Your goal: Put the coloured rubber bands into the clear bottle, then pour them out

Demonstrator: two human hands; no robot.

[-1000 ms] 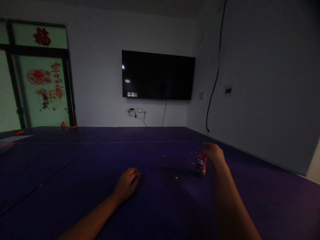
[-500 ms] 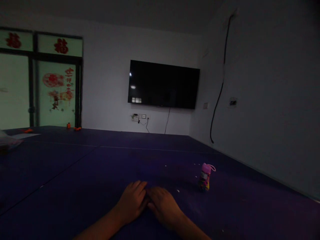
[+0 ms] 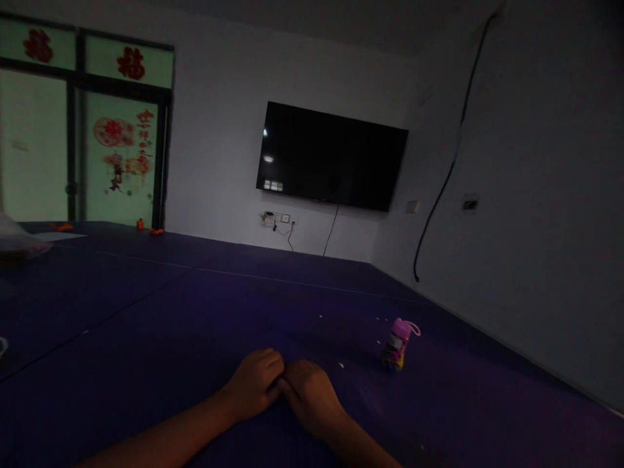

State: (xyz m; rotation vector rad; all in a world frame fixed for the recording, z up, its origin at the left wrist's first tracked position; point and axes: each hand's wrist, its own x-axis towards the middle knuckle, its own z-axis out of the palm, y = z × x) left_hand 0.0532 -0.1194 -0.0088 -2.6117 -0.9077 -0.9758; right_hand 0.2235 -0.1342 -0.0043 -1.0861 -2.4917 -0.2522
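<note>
My left hand and my right hand rest together low on the dark blue-purple table, touching at the fingertips. Both have their fingers curled inward. What lies inside them, if anything, is hidden by the backs of the hands and the dim light. To the right of my right hand stands a small bottle-like container with a pink top, a pink loop and a colourful lower part; neither hand touches it.
White scraps lie near the container. At the far left are a clear plastic bag, a white sheet and small orange objects. A wall borders the table's right side; a television hangs ahead.
The view has tilted and shifted slightly. My fingers, more stretched before, are now curled in more tightly, and the hands remain together. The container has stayed in place.
</note>
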